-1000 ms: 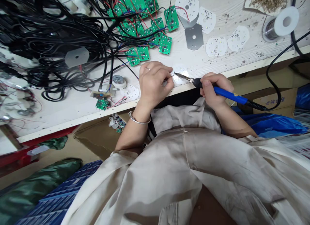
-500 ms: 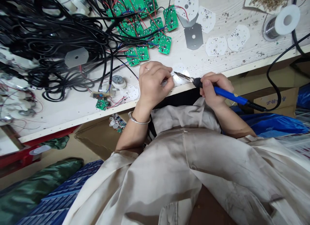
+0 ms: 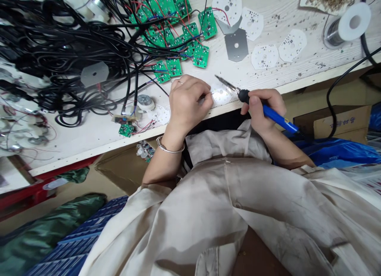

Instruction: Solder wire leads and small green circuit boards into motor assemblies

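Observation:
My right hand [image 3: 263, 109] is wrapped round the blue handle of a soldering iron [image 3: 279, 119]. The iron's bare tip points up and to the left, past a white LED board [image 3: 222, 96] at the table's front edge; whether it touches anything is hard to judge. Beside that board, my left hand [image 3: 189, 98] is closed with thumb and forefinger pinched at its left side. What those fingers hold is hidden. To the left of this hand lie another white LED board [image 3: 160, 115], a small round metal motor [image 3: 145, 102] and a small green circuit board [image 3: 126, 130].
Black cables [image 3: 98, 46] heap across the left of the table [image 3: 262, 82]. Several green circuit boards [image 3: 201, 56] with wires lie behind my left hand. Further right are white LED boards [image 3: 264, 56], a grey plate [image 3: 236, 45] and a solder spool [image 3: 335, 32]. The iron's cord [image 3: 330, 89] loops at right.
The iron's tip has shifted away from the LED board, toward the back of the table, and its handle is tilted more steeply. My left hand stays pinched at nearly the same spot.

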Demonstrator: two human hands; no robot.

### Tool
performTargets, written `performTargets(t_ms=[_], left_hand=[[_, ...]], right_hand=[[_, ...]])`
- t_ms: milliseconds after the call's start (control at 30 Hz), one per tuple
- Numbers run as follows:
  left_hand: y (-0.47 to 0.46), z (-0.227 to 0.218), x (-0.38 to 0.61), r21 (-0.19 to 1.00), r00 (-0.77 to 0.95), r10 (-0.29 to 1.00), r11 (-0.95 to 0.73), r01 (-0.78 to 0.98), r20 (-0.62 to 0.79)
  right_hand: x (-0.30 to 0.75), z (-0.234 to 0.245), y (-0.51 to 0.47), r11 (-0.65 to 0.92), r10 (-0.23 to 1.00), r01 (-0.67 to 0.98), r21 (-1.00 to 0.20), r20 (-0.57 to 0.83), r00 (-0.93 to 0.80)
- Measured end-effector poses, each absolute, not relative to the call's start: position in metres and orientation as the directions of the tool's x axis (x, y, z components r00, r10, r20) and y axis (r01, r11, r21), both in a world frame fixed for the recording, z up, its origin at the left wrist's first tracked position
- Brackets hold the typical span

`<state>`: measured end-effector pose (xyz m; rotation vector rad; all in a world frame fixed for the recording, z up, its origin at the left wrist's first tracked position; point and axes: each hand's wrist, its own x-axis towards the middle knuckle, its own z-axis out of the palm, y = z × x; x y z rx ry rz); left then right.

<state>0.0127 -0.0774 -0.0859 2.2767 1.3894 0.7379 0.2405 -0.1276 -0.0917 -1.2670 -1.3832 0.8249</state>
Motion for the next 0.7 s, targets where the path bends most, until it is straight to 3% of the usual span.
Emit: performTargets(t_ms=[67,167,333,533,700], left_hand=[[-0.077,-0.081,0.011,0.535,0.410,0.877,-0.479,0.696,0.251],[-0.077,-0.070,0.012,0.551,0.433,0.867,-0.494,0.673,0.248],[-0.067,-0.059,0.014,0.664,0.454,0.871,-0.454,0.594,0.189],[-0.060,-0.063,0.015,0.634,0.467,0.870,-0.451,0.628,0.157],[-0.064,-0.068,0.015,0.649,0.434,0.877,-0.455,0.610,0.207]], right_hand=[[0.235,-0.087,-0.124,0.315,0.929,0.284,-0.906,0.356,0.105],[0.227,-0.089,-0.116,0.485,0.864,0.400,-0.777,0.498,-0.081],[0.226,-0.102,-0.109,0.522,0.848,0.515,-0.680,0.479,-0.228],[0.227,-0.092,-0.113,0.488,0.868,0.423,-0.764,0.477,-0.140],[0.227,-0.083,-0.124,0.254,0.941,0.205,-0.945,0.291,0.173]])
